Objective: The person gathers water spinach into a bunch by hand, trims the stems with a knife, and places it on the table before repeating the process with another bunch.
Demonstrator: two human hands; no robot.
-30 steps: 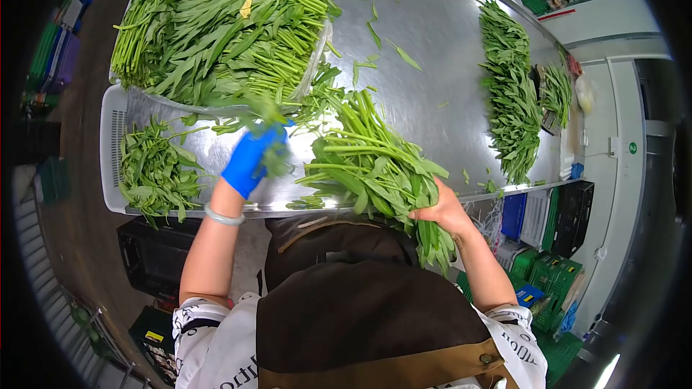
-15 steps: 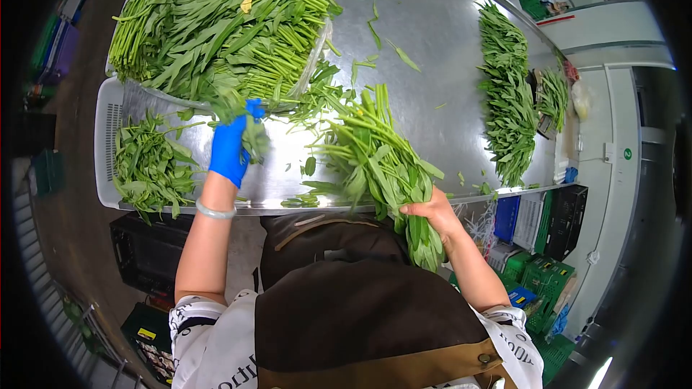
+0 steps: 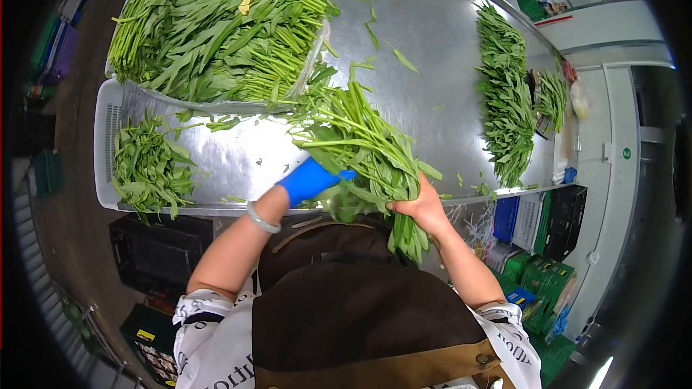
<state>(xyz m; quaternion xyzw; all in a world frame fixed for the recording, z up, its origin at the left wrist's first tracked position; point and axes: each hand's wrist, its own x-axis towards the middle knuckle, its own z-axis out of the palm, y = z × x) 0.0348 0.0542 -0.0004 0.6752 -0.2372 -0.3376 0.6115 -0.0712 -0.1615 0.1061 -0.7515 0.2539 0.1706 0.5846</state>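
Observation:
My right hand (image 3: 420, 205) is closed around a bunch of water spinach (image 3: 371, 140), its thumb across the leaves. The cut stems point up and away over the table, and the leafy ends hang past the front edge. My left hand (image 3: 310, 179), in a blue glove, is at the near left side of this bunch. Its fingers look closed on some leaves there, which partly hide them. Left of it, a heap of loose leaves (image 3: 150, 166) lies in the corner of a white basket (image 3: 108, 137).
A large pile of water spinach (image 3: 223, 36) lies on plastic at the far left. Laid-out bunches (image 3: 506, 97) form a row on the right of the metal table (image 3: 432, 43). Below the table stand a black crate (image 3: 158, 252) and green crates (image 3: 548, 284).
My left hand has moved right, from above the basket side to the bunch; leaves it held now lie by the pile's edge. My right hand with the bunch has shifted slightly left.

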